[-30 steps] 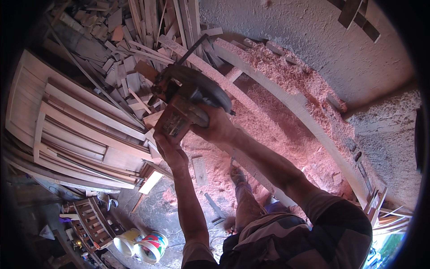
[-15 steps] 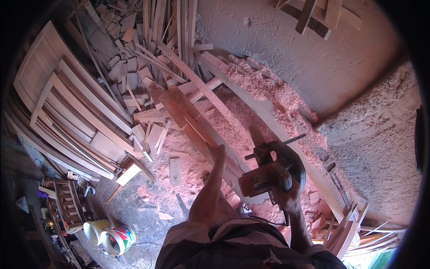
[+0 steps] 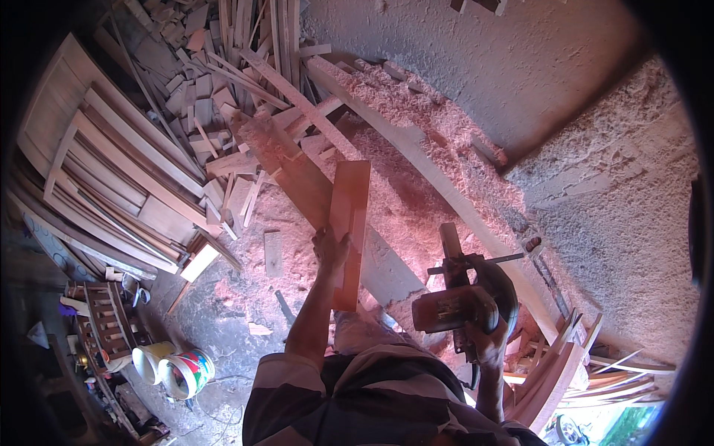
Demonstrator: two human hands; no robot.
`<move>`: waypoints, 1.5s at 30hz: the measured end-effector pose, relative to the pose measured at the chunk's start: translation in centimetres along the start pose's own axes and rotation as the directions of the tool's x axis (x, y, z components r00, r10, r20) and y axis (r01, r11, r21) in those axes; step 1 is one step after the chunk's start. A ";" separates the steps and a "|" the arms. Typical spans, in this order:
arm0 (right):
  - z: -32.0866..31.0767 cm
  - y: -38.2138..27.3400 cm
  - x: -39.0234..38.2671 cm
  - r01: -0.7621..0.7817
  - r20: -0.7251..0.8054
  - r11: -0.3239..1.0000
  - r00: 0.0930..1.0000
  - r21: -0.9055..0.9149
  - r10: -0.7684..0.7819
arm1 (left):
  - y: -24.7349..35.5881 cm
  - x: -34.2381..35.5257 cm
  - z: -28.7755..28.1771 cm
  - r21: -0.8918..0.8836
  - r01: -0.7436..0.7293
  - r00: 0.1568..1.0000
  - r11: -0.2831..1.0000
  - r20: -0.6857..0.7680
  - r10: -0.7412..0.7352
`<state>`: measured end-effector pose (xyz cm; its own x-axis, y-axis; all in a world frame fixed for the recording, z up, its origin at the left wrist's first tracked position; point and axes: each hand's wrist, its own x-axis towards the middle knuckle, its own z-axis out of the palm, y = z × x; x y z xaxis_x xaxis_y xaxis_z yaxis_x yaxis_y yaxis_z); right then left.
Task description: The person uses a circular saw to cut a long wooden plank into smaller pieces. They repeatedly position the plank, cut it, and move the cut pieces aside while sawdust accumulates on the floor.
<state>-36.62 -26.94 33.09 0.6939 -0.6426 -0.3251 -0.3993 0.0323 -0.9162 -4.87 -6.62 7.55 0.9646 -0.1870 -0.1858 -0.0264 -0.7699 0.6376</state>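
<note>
My left hand (image 3: pixel 331 251) is closed on the edge of a short, flat wooden board (image 3: pixel 351 199), held tilted up in front of me. Below it lies a long wide plank (image 3: pixel 393 269), running from the far left toward my legs. My right hand (image 3: pixel 488 343) grips the handle of a dark handheld circular saw (image 3: pixel 455 308) on my right, apart from the board. A guide bar juts out sideways from the saw. The blade edge cannot be made out.
Pink shavings (image 3: pixel 446 134) cover the ground around a long beam (image 3: pixel 416 157). Offcuts (image 3: pixel 197 97) are heaped at the far left, near leaning door panels and frames (image 3: pixel 111 163). Two buckets (image 3: pixel 186 374) stand at the lower left; strips of wood (image 3: pixel 554 383) lie at the lower right.
My left hand has lifted the short board off the long plank and turned it more upright, toward me. The saw has shifted slightly right in my right hand. The whole view has shifted.
</note>
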 end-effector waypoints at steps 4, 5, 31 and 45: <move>-0.5 -0.6 -0.3 -0.140 0.030 0.990 0.990 -0.032 0.141 | 1.1 -1.9 2.2 0.356 -0.112 0.992 0.928 -0.008 0.122; -0.6 -0.6 -0.3 -0.153 0.037 0.987 0.987 -0.041 0.154 | 0.7 -1.2 1.9 0.341 -0.134 0.991 0.930 0.053 0.123; 1.4 -1.7 0.2 -0.009 0.002 1.000 1.000 -0.025 0.009 | 2.9 6.8 -0.3 -0.455 0.605 0.703 0.654 -0.081 -0.707; 1.2 0.1 0.9 0.081 0.093 0.986 0.993 -0.145 -0.067 | -1.5 -1.3 2.3 -0.458 0.403 0.823 0.792 -0.196 -0.533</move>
<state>-35.27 -26.57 32.45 0.7720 -0.5691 -0.2830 -0.4250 -0.1312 -0.8957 -6.67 -6.69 5.11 0.8596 0.3760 -0.3459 0.4884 -0.4058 0.7726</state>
